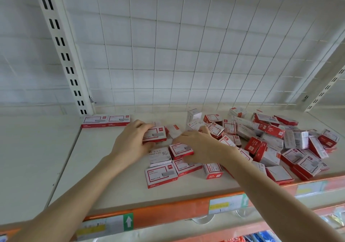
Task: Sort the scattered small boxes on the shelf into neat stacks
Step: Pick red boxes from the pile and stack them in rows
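The white shelf (pixel 112 189) with its orange front edge takes up most of the view, wire grid panel (pixel 186 45) behind it. The messy pile of small boxes (pixel 280 144) covers the right side, and a few loose ones lie in the middle. A tidy pair of boxes (pixel 105 121) sits lined up at the back left. The left hand (pixel 130 142) curls around a red-and-white box (pixel 155 134) mid-shelf. Just beside it, the right hand (pixel 197 146) pinches a second box (pixel 180 151) between fingers and thumb.
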Tool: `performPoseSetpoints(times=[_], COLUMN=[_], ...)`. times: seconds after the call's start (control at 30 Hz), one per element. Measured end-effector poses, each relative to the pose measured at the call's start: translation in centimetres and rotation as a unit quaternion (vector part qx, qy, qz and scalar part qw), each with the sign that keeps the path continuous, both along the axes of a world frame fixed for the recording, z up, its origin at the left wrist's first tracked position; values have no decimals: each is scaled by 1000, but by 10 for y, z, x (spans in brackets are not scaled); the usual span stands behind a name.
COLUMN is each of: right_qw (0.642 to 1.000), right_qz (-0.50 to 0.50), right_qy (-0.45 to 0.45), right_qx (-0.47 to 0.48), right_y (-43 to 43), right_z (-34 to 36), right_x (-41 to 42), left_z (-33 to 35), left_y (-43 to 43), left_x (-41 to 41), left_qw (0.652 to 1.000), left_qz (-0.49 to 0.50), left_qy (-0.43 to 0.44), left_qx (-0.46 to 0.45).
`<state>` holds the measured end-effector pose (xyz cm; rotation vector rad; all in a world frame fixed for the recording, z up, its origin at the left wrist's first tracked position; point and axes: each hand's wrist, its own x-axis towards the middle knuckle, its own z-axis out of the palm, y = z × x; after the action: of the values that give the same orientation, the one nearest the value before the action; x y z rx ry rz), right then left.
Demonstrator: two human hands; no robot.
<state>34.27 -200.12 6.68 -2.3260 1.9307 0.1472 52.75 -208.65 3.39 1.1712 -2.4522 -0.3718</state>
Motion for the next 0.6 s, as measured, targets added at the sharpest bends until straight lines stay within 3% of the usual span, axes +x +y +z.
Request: performPoseSetpoints(times=[0.13,0.33,0.6], right_qw=[1000,991,990], right_qz=[-3,-24,24], right_qy=[-5,-130,-136], right_qx=[-11,-1,-22], right_y=[-4,-13,-54], right_z=[1,19,26], right_x=[-1,-1,40], left_z=[0,0,5], left_y=[-1,-4,-15], left_x=[4,17,46], left_qw=[1000,999,996], left_qz=[3,29,76], left_qy=[8,-5,-35], left_qx=[6,17,38])
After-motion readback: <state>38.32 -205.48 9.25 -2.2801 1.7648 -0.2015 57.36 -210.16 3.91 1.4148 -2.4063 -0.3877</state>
